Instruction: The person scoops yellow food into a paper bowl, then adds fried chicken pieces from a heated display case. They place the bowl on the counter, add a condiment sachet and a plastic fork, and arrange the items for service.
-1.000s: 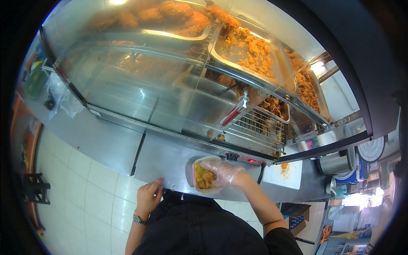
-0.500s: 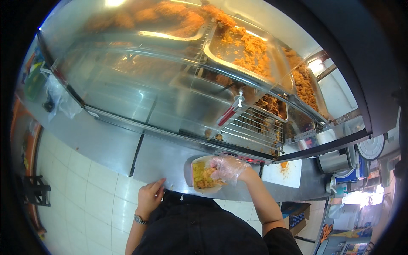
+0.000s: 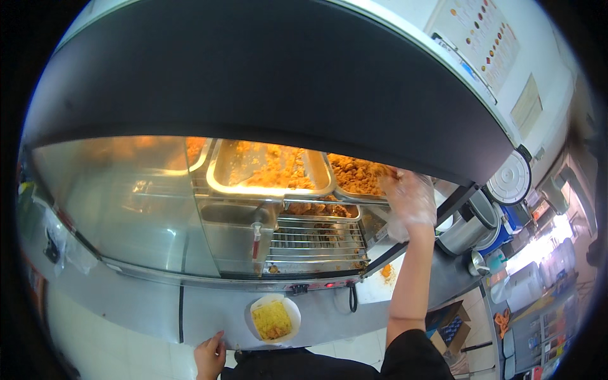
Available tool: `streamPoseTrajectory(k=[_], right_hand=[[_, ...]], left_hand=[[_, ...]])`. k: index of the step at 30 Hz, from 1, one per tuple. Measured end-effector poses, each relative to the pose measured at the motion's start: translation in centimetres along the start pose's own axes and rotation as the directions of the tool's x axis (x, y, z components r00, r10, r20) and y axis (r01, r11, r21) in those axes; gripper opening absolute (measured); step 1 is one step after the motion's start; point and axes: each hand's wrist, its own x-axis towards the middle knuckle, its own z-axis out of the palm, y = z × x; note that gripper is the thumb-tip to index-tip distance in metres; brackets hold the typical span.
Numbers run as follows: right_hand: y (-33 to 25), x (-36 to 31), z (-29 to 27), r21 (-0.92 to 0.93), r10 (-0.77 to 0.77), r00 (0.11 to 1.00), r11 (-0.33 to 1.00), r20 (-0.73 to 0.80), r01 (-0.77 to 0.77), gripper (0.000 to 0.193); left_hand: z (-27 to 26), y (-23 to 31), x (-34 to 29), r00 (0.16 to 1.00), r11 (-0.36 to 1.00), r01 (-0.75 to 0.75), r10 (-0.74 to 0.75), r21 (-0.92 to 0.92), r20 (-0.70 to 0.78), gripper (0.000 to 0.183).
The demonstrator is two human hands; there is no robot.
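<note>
My right hand [image 3: 408, 193], in a clear plastic glove, reaches into the heated display case at the right end of a metal tray [image 3: 361, 194] of small fried pieces [image 3: 354, 174]. Its fingertips are at the pieces, blurred by the glove, so their grip is unclear. On the steel counter stands a white paper food box [image 3: 295, 310] holding yellow rice [image 3: 272, 316] with a few orange-brown bits on it. My bare left hand [image 3: 210, 356] rests at the counter's front edge, left of the box, its fingers loosely extended and holding nothing.
Another metal tray [image 3: 215, 168] of fried crumbs sits left of my right hand. Below are a wire rack [image 3: 316, 244] and tongs with a red handle [image 3: 256, 244]. The case's dark top [image 3: 253, 76] overhangs. A white board [image 3: 373, 288] and a steel pot [image 3: 468, 221] stand right.
My right hand has left the food box and moved up and right into the case. My left hand stays by the counter edge. The view has tilted up.
</note>
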Motion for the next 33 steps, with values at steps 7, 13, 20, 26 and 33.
streamPoseTrajectory(k=[7,13,20,26,33], right_hand=[[0.8,9.0,7.7,-0.123,-0.338,0.937,0.93,0.084,0.346,0.046],[1.2,11.1,5.5,-0.072,-0.265,0.95,0.957,0.167,0.28,0.045],[0.3,8.8,5.8,-0.036,-0.266,0.942,0.96,0.205,0.278,0.044],[0.6,9.6,7.2,0.081,-0.221,0.952,0.975,0.21,0.208,0.042],[1.0,-1.0,1.9,0.98,-0.108,0.982,-0.115,0.152,-0.164,0.043]], left_hand=[[0.9,-1.1,0.0,0.999,0.997,-0.045,0.046,-0.056,0.007,0.04],[1.4,-1.5,-0.4,0.999,0.997,-0.031,0.03,-0.069,-0.027,0.038],[0.9,-1.1,-1.0,0.999,0.997,0.041,-0.039,-0.066,0.027,0.04],[-0.2,0.3,0.1,1.0,1.0,-0.008,0.008,-0.015,0.005,0.031],[-0.6,-0.1,-0.1,1.0,0.998,0.0,0.002,0.064,-0.027,0.029]])
